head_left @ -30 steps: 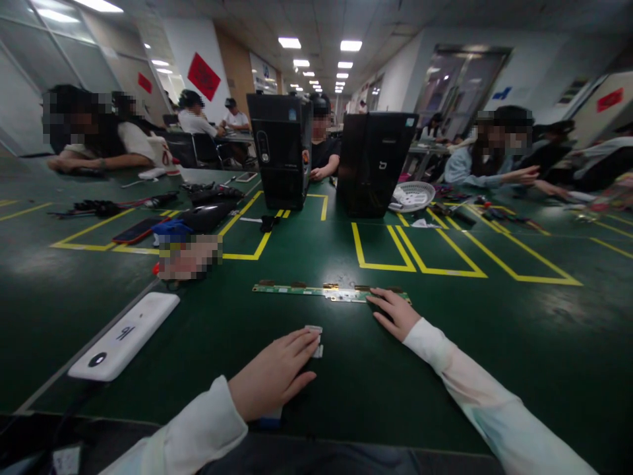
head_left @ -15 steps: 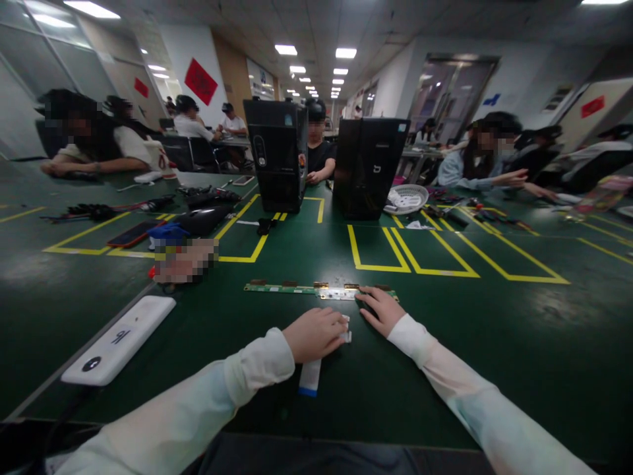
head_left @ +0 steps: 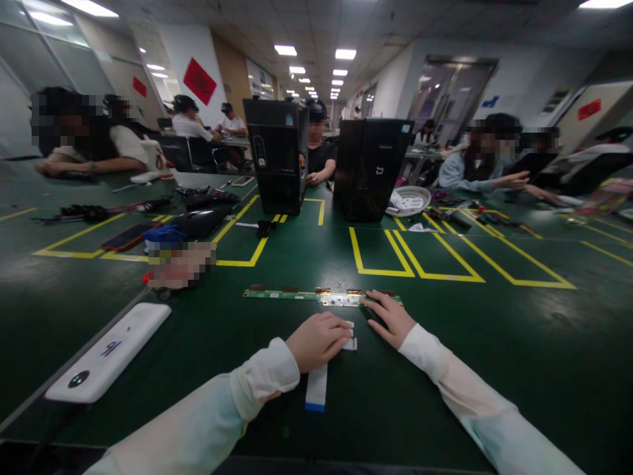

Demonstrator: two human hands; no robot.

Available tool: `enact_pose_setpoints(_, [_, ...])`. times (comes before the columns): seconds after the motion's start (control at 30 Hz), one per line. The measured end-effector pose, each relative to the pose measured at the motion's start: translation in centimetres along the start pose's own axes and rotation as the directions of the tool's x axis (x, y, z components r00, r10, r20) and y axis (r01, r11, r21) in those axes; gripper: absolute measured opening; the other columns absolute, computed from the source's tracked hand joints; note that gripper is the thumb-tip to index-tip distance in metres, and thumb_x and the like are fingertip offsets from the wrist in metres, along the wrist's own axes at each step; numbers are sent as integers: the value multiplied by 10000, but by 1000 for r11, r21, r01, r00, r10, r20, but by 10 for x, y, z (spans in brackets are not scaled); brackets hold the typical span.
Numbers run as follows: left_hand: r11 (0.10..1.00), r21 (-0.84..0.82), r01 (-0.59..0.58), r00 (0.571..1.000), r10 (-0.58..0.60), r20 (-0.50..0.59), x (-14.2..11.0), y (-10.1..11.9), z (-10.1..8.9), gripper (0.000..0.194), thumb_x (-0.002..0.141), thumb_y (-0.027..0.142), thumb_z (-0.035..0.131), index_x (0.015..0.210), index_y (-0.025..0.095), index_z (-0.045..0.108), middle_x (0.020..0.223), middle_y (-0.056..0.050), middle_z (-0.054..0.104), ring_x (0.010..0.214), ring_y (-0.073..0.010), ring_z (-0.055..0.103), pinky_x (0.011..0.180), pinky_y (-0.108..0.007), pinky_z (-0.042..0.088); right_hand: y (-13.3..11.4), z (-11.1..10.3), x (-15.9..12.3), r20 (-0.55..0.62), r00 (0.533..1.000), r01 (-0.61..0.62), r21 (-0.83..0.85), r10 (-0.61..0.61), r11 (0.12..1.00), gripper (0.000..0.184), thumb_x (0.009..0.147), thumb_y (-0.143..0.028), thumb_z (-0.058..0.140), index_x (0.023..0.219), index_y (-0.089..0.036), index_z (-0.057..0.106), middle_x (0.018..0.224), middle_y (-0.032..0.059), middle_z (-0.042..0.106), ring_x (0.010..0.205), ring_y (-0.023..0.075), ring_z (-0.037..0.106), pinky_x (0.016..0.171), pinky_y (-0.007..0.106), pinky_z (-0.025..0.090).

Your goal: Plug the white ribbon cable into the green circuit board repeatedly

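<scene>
Hands: two; the left hand (head_left: pixel 319 340) has bent fingers held close together over white tabs (head_left: pixel 351 344), its grip hidden beneath them; the right hand (head_left: pixel 392 320) is open, fingers spread, fingertips at the circuit board.
Circuit board: one long, narrow green strip (head_left: pixel 281 295), lying flat on the counter (head_left: pixel 420 409), its right part under the right fingertips, beyond the left hand.
Ribbon: one white strip with a blue end (head_left: pixel 316 386), coming out from under the left hand towards the wearer; whether it joins the tabs cannot be seen.
Computer towers: two, black, upright at the far side; the left tower (head_left: pixel 274 158) and right tower (head_left: pixel 372 171) each bear a small sticker, lettering unreadable, and the right one a pale logo.
White device: one (head_left: pixel 109 353), left of the hands, with a dark handwritten mark, not clearly legible.
Basket: one, white (head_left: pixel 422 208), beside the right tower.
</scene>
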State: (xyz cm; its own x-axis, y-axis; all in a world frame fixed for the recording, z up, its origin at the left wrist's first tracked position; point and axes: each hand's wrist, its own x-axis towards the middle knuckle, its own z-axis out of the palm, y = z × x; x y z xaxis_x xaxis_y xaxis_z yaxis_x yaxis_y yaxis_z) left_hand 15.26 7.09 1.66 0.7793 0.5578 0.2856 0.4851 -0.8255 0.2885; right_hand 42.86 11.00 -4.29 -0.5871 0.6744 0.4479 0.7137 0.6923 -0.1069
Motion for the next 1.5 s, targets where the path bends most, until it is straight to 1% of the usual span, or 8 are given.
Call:
enact_pose_setpoints(0.13, [999, -42, 0, 1000, -2, -31, -1, 0, -1, 308, 971, 272, 405, 1166, 197, 631, 1186, -47, 681, 1065, -166, 584, 918, -344, 473, 1, -2, -2, 30, 999, -17, -18, 18, 1000, 455, 964, -378, 397, 1341, -156, 522, 1387, 177, 486, 1332, 289, 414, 1064, 505, 401])
enact_pose_setpoints(0.3, [999, -36, 26, 995, -29, -98, 0, 1, -6, 303, 970, 244, 393, 1164, 186, 618, 1153, -54, 676, 1073, -160, 569, 944, -337, 454, 3, 0, -3, 12, 1000, -2, -45, 2, 999, 458, 954, -386, 401, 1331, -166, 541, 1371, 175, 504, 1319, 299, 428, 1036, 508, 426])
enact_pose_setpoints(0.4, [997, 6, 79, 989, -78, -127, 0, 1, -8, 282, 970, 249, 382, 984, 169, 652, 977, -57, 673, 936, -168, 572, 831, -322, 466, 2, -3, -3, 26, 1000, -10, -61, 12, 998, 459, 957, -386, 396, 1337, -172, 537, 1373, 168, 505, 1315, 300, 432, 1035, 511, 425])
enact_pose_setpoints(0.5, [992, 55, 109, 986, -102, -129, -2, -1, -7, 295, 955, 251, 401, 777, 167, 621, 777, -40, 624, 759, -162, 536, 684, -302, 431, 0, -7, -3, 66, 997, -25, -70, 29, 997, 462, 968, -384, 383, 1350, -166, 526, 1384, 169, 496, 1307, 297, 439, 1042, 513, 418])
enact_pose_setpoints(0.73, [990, 116, 85, 992, -74, -98, -3, -4, -5, 315, 936, 250, 432, 675, 183, 595, 648, -4, 599, 633, -133, 499, 609, -288, 361, 0, -9, -3, 91, 996, -19, -64, 25, 998, 465, 971, -402, 372, 1334, -168, 543, 1377, 171, 503, 1270, 293, 477, 1043, 511, 418])
enact_pose_setpoints(1.2, [987, 119, 110, 992, -100, -80, -5, 1, -10, 335, 945, 252, 413, 664, 185, 582, 615, 21, 590, 554, -100, 498, 562, -251, 360, 6, -3, -4, 80, 997, -17, -70, 23, 997, 467, 958, -413, 393, 1337, -193, 554, 1369, 161, 520, 1262, 291, 487, 1028, 505, 433])
enact_pose_setpoints(1.3, [988, 121, 95, 993, -85, -86, -5, 1, -11, 309, 946, 248, 409, 709, 180, 594, 674, -3, 603, 635, -122, 525, 605, -265, 387, 5, -6, -4, 90, 996, -13, -69, 19, 998, 466, 967, -400, 377, 1351, -192, 539, 1378, 159, 510, 1270, 290, 478, 1026, 504, 435])
enact_pose_setpoints(1.5, [997, 76, 3, 998, 1, -58, -10, 4, -12, 227, 948, 240, 436, 940, 182, 655, 971, -47, 673, 902, -160, 570, 789, -301, 461, 5, -4, -4, 91, 995, -25, -70, 32, 997, 464, 957, -408, 400, 1344, -199, 548, 1375, 159, 513, 1272, 289, 476, 1027, 506, 432])
